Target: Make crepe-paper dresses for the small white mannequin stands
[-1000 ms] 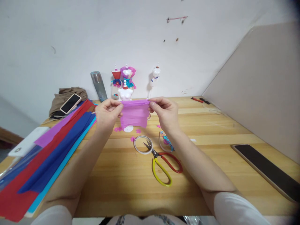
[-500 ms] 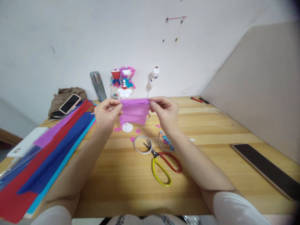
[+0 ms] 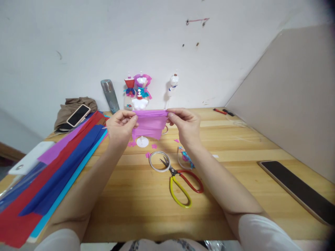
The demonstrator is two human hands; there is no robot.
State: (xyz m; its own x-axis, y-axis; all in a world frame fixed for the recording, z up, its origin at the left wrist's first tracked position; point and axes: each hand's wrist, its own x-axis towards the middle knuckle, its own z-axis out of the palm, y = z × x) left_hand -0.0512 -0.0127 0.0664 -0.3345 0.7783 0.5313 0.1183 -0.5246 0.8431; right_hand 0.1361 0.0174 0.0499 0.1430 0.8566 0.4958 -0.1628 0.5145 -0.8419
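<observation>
A piece of purple crepe paper (image 3: 150, 124) is stretched between my two hands, its upper edge folded over and its lower part hanging loose. My left hand (image 3: 120, 124) pinches the top left corner between thumb and fingers. At the top right corner, my right hand (image 3: 185, 124) grips it the same way. Behind the paper stands a small white mannequin bust (image 3: 139, 104), partly hidden, with its round white base (image 3: 142, 142) showing below. Small pink paper flowers (image 3: 154, 146) lie near that base.
Scissors (image 3: 180, 184) with red and yellow handles lie below a tape roll (image 3: 159, 161). Coloured paper strips (image 3: 60, 167) cover the left side. A phone (image 3: 295, 188) lies right. Small dressed mannequins (image 3: 130, 85) and a flask (image 3: 110, 96) stand by the wall.
The hanging lower edge of the purple crepe paper has swung slightly to the left. Both hands keep their hold in nearly the same place.
</observation>
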